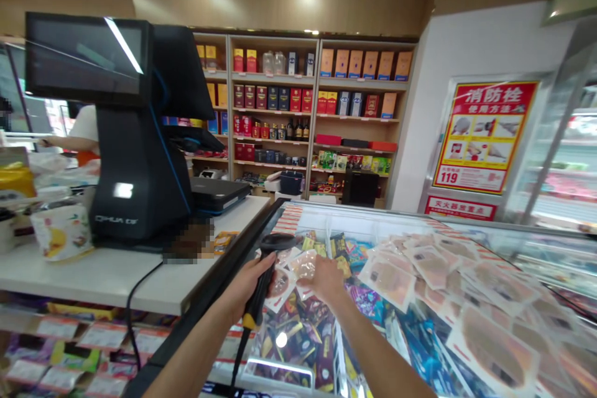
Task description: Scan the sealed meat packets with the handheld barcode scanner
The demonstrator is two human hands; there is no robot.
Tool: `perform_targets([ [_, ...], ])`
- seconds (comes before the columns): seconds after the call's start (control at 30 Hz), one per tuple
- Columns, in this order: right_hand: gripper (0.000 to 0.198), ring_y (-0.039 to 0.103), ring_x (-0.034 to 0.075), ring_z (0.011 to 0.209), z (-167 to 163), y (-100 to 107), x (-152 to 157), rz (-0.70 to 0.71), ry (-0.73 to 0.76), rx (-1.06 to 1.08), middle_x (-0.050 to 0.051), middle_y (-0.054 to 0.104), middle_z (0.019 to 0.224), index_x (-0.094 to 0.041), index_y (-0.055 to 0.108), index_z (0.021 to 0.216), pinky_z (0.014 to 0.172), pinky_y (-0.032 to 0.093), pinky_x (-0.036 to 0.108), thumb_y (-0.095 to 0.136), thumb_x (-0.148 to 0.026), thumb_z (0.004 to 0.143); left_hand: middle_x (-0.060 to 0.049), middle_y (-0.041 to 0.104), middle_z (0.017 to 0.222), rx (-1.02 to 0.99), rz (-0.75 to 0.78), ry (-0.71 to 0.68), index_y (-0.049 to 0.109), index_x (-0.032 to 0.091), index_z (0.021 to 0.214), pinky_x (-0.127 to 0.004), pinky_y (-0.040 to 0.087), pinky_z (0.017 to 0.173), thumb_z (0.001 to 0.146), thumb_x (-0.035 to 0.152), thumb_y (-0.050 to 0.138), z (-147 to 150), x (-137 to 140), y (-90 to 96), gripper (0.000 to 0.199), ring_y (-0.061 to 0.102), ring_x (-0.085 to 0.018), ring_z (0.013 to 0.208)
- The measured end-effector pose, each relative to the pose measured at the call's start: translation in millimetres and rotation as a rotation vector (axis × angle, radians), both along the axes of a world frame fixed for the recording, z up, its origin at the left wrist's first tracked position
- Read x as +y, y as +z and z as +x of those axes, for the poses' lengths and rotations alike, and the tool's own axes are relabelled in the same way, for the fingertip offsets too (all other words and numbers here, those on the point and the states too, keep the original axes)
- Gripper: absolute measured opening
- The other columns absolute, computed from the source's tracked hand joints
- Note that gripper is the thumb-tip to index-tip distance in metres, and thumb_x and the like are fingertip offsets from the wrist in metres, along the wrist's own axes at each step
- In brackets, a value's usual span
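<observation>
My left hand (252, 280) is wrapped round the handle of a black barcode scanner (278, 241), its head pointing up and its cable hanging below. My right hand (328, 280) is closed on a clear plastic packet (306, 263) right beside the scanner. Another flat clear packet with a pale pinkish middle (278, 287) shows between the hands; whether a hand touches it I cannot tell. To the right, many similar flat packets (389, 277) lie spread in a heap on the glass top of a chest freezer (311, 379). Colourful wrapped goods show through the glass.
On the white counter (209, 273) at left stand a black checkout terminal (140, 168) and a printed paper cup (63, 233). A black cable (130, 298) hangs over its edge. Boxed goods fill the back shelves (275, 99). A person's white sleeve (84, 126) shows behind the terminal.
</observation>
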State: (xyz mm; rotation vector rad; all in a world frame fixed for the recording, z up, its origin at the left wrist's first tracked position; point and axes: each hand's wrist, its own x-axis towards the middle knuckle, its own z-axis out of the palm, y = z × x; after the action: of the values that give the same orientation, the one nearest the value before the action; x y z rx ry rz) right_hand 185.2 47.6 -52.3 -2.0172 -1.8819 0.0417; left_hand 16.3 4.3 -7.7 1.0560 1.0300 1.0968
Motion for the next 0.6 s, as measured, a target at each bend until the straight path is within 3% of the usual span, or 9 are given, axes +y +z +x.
perform_targets([
  [0.07,0.06,0.052,0.025,0.088,4.6,0.1,7.7,-0.065,0.022,0.093,0.008,0.06,0.092,-0.018,0.051,0.096,0.067,0.04,0.032,0.064,-0.043,0.043,0.003,0.05,0.048,-0.005,0.01,0.005,0.049,0.013,0.063,-0.018,0.034,0.039,0.064,0.042,0.054,0.7,-1.1,1.3,0.03,0.044,-0.006,0.039],
  [0.2,0.027,0.057,0.02,0.074,31.9,-6.1,25.6,-0.068,0.017,0.433,0.005,0.063,0.073,-0.017,0.056,0.076,0.058,0.04,0.025,0.058,-0.024,0.05,0.003,0.05,0.047,-0.034,0.04,0.009,0.048,0.014,0.064,-0.018,0.033,0.039,0.064,0.041,0.054,5.4,-6.4,5.2,0.028,0.043,-0.006,0.039],
  [0.27,0.017,0.058,0.019,0.067,49.5,-8.5,31.7,-0.033,-0.015,0.67,0.003,0.062,0.064,-0.017,0.055,0.069,0.054,0.04,0.024,0.054,-0.025,0.054,0.003,0.049,0.046,-0.03,0.051,-0.021,0.047,0.014,0.063,-0.018,0.032,0.038,0.065,0.041,0.052,9.7,-9.4,7.6,0.028,0.042,-0.006,0.037],
  [0.4,0.016,0.056,0.015,0.055,85.0,-5.2,35.7,0.077,-0.039,1.062,-0.001,0.058,0.055,-0.019,0.05,0.069,0.049,0.041,0.023,0.045,-0.031,0.061,0.003,0.048,0.047,-0.022,0.075,-0.11,0.045,0.015,0.062,-0.018,0.031,0.038,0.067,0.042,0.049,21.7,-13.0,12.1,0.028,0.043,-0.006,0.038],
  [0.5,0.013,0.055,0.014,0.051,108.5,0.5,34.9,0.204,-0.035,1.347,-0.004,0.055,0.05,-0.02,0.047,0.066,0.049,0.041,0.024,0.047,-0.029,0.057,0.003,0.05,0.051,0.014,0.083,-0.181,0.046,0.015,0.064,-0.019,0.033,0.039,0.067,0.043,0.049,33.2,-14.2,14.9,0.029,0.044,-0.006,0.04],
  [0.6,0.011,0.054,0.014,0.05,126.4,4.0,34.0,0.285,-0.003,1.488,-0.004,0.055,0.05,-0.021,0.044,0.063,0.049,0.042,0.025,0.048,-0.028,0.055,0.003,0.05,0.052,0.02,0.11,-0.278,0.046,0.015,0.066,-0.019,0.033,0.04,0.068,0.043,0.048,47.4,-17.1,18.5,0.028,0.044,-0.006,0.04],
])
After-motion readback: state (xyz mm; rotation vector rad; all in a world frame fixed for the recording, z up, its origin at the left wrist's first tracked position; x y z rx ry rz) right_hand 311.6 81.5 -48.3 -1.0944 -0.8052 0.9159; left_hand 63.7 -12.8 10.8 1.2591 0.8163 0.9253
